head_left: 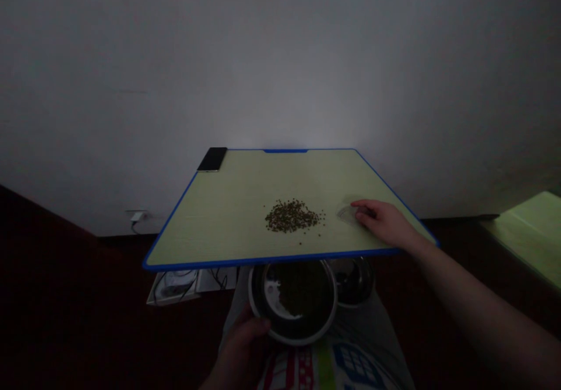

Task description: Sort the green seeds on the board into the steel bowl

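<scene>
Printed bag [322, 366] on lap, below table's [280, 173] near edge. Metal bowl [300, 341] just under that edge, left hand [240, 343] clamped on rim. Loose brown grains [293, 217] mid-table. Right hand [388, 221] over table's right side, fingers at faint clear item [345, 215]; cannot tell if gripping. Phone [213, 159] at table's far left corner.
</scene>
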Motion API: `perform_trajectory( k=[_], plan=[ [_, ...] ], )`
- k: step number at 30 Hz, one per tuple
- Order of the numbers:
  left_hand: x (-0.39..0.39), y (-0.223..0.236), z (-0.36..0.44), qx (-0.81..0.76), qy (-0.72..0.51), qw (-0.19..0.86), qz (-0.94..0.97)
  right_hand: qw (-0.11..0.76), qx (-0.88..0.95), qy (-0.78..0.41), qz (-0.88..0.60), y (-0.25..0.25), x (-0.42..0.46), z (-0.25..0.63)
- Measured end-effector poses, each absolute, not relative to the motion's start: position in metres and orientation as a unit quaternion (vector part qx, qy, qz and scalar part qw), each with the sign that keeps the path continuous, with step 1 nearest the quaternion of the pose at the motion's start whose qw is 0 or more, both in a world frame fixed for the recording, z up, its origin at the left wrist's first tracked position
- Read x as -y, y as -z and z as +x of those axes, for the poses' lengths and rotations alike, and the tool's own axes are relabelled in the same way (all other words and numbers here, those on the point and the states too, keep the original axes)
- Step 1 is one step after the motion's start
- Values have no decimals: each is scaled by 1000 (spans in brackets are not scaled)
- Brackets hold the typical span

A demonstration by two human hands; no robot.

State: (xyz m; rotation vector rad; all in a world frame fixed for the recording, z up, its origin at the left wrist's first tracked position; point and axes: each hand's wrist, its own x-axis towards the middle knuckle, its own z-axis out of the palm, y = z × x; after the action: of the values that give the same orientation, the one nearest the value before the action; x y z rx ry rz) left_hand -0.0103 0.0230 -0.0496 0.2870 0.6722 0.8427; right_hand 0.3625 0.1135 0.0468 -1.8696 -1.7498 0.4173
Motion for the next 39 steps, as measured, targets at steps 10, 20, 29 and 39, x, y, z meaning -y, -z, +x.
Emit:
perform_trajectory(
  k=[10, 20, 29, 39],
  plan=[
    [-22, 44, -7, -321, -415, 842, 126, 223, 685, -133, -680, -51, -149, 350],
    [-23, 49, -10, -324, -405, 846, 124, 207, 717, -192, -638, -49, -145, 340],
    [-23, 42, -9, -340, -400, 841, 129, 210, 722, -193, -630, -53, -126, 324],
    [-23, 46, -9, -326, -402, 846, 126, 244, 691, -179, -656, -53, -132, 333]
  ],
)
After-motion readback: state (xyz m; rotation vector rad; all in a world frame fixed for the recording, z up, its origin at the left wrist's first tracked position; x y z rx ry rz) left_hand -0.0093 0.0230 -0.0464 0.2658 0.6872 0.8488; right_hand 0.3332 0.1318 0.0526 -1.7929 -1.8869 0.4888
